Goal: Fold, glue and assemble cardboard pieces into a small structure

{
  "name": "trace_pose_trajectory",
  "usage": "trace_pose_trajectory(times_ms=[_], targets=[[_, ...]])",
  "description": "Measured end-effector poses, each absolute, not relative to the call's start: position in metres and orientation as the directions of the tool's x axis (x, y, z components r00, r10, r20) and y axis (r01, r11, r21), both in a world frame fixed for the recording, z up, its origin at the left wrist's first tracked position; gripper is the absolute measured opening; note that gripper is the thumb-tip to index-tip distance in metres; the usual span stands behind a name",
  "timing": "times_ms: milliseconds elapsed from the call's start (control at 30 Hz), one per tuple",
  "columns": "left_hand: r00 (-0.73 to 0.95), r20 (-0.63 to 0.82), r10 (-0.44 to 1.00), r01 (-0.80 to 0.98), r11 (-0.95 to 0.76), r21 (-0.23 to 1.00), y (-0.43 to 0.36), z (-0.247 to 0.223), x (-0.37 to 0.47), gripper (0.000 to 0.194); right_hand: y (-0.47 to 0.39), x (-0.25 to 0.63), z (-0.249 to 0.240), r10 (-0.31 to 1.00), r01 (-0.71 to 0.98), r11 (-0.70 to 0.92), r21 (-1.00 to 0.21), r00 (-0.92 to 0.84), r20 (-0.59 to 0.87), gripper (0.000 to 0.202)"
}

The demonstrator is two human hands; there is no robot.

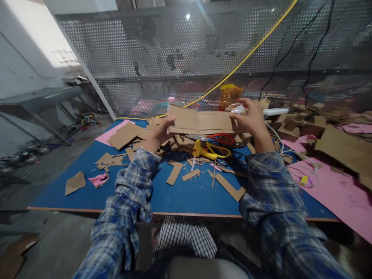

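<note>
A long folded piece of cardboard is held up above the blue table, with a crease near its middle. My left hand grips its left end, thumb on the near face. At the right end, my right hand pinches the cardboard between thumb and fingers. Just below it lie scissors with red handles and a yellow glue gun, its body partly among scraps. Behind the cardboard stands a bottle with a pink cap, mostly hidden.
Cardboard scraps are scattered over the blue table. Pink sheets, larger cardboard pieces and a white cable lie at the right. A perforated metal panel stands behind, crossed by a yellow cord.
</note>
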State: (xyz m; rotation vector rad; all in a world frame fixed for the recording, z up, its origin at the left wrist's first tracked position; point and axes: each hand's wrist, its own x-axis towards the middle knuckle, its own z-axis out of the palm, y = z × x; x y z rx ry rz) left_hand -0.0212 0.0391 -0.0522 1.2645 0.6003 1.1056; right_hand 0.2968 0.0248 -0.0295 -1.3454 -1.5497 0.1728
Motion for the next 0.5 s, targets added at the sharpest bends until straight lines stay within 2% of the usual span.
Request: trace_pose_trajectory(times_ms=[67,133,200,233,300,367,433,500], targets=[[0.315,0.198,0.928,-0.374,-0.071,0.925,0.039,-0.056,-0.005,0.026,0.024,0.287,-0.033,0.792,0.716,0.340,-0.610,0.132,0.596,0.045],[0.279,0.213,0.936,-0.397,-0.089,0.914,0.039,-0.059,0.009,0.025,0.022,0.271,-0.037,0.803,0.752,0.332,-0.570,0.092,0.589,0.031],[0.221,0.240,0.945,-0.422,-0.129,0.898,0.041,-0.060,0.017,0.027,0.019,0.252,-0.041,0.769,0.747,0.326,-0.580,0.148,0.622,0.011],[0.175,0.255,0.951,-0.439,-0.157,0.885,0.043,-0.059,0.017,0.029,0.018,0.243,-0.043,0.777,0.723,0.330,-0.607,0.157,0.610,0.013],[0.067,0.279,0.958,-0.475,-0.215,0.853,0.045,-0.057,0.016,0.034,0.017,0.227,-0.047,0.827,0.663,0.338,-0.667,0.129,0.547,0.031],[-0.003,0.287,0.958,-0.492,-0.251,0.833,0.046,-0.056,0.014,0.038,0.019,0.213,-0.052,0.905,0.514,0.329,-0.792,0.068,0.420,0.041],[0.006,0.286,0.958,-0.447,-0.253,0.858,0.045,-0.058,0.015,0.042,0.024,0.205,-0.057,0.965,0.168,0.249,-0.954,0.036,0.258,0.037],[0.051,0.268,0.962,-0.369,-0.231,0.900,0.044,-0.063,0.019,0.044,0.031,0.201,-0.062,0.987,-0.143,0.161,-0.977,0.035,0.157,0.024]])
